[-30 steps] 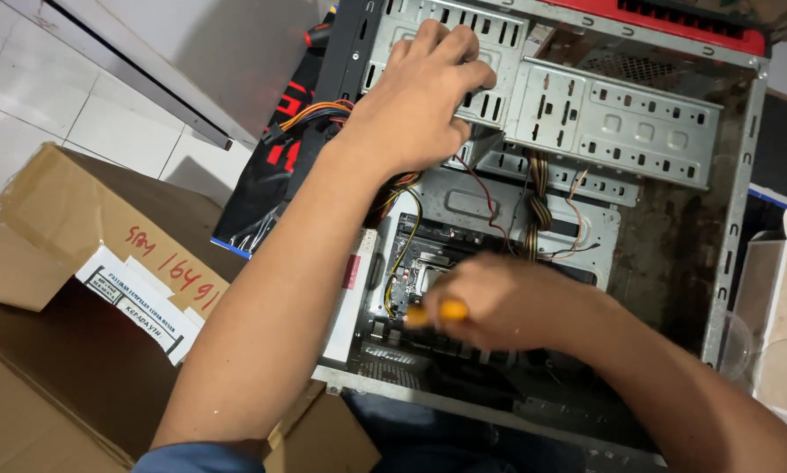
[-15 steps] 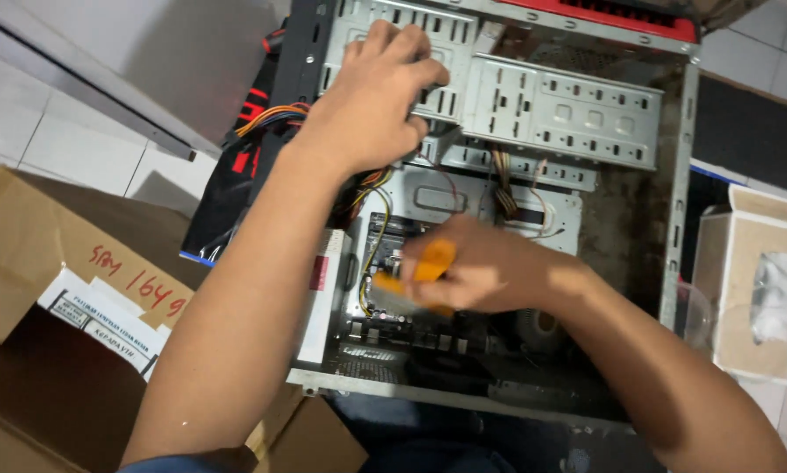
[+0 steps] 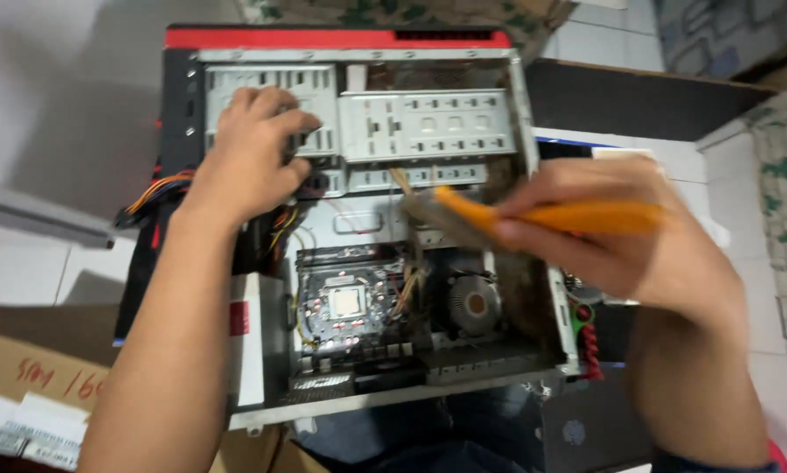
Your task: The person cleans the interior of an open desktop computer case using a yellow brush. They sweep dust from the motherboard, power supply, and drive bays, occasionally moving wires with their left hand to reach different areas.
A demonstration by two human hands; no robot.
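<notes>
Bracing the open computer case [image 3: 358,79] with spread left hand [image 3: 253,153], the right hand [image 3: 612,228] gripped an orange-handled brush [image 3: 533,215] above it; stray bristles risked snagging the wires [image 3: 406,280].

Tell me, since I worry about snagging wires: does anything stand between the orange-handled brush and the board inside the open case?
Partly. The right hand holds the orange-handled brush, its bristles above the motherboard. A bundle of thin wires runs down right under the bristles, beside the round fan. The left hand rests on the drive cage, clear of it.
</notes>
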